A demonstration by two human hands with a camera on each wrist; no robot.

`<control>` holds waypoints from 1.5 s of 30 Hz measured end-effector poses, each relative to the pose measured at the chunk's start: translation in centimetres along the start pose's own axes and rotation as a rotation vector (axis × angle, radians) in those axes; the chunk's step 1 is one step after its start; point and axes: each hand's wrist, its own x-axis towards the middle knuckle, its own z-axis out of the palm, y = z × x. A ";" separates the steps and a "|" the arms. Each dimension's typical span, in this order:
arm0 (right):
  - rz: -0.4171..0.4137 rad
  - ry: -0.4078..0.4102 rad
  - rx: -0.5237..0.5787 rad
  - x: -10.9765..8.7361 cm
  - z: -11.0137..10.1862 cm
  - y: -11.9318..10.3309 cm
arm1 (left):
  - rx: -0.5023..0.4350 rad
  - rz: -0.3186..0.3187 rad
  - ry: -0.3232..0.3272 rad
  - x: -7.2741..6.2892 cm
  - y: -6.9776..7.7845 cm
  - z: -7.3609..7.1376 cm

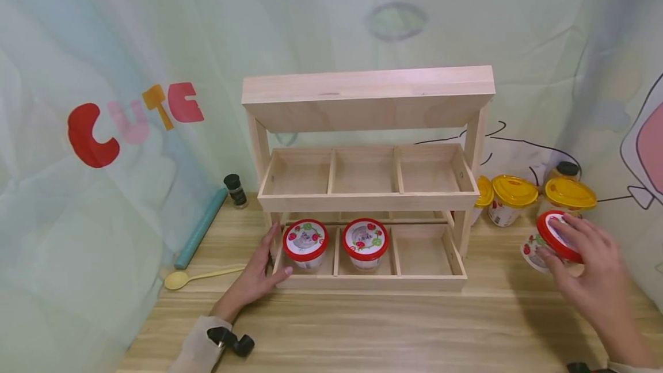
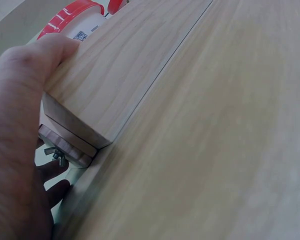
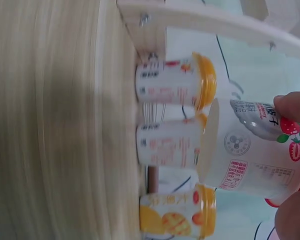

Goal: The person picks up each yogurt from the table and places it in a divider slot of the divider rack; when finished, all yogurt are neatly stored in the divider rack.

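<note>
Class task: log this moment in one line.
left hand: grips wooden rack | right hand: holds red-lidded cup | lower tray: two red-lidded cups, left and middle

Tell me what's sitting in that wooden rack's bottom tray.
One red-lidded tub stands at left and another tub in the middle of the bottom tray; the right compartment shows bare wood. I can't see the tubs' contents under their lids or what lies directly beneath them.

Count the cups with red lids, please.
3: one cup in the lower tray's left compartment, one cup in its middle one, one cup in the right hand. Others may be hidden.
</note>
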 end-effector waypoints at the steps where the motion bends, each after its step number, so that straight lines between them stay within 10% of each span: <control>1: -0.015 0.005 0.024 0.0 0.1 -0.4 | -0.001 0.000 0.000 0.0 0.0 0.0; 19: -0.299 0.080 0.284 -0.1 4.2 -4.3 | -0.005 -0.011 -0.005 0.0 0.0 -0.2; 28: 0.024 0.035 0.050 -0.6 4.2 -1.4 | -0.013 -0.003 0.001 0.0 0.1 -0.1; 35: 0.416 -0.212 -0.228 -1.0 2.4 1.2 | -0.012 -0.013 0.003 0.0 0.1 -0.1; 45: 0.211 -0.103 -0.121 -1.7 2.6 1.0 | -0.010 -0.016 0.002 -0.1 0.2 -0.1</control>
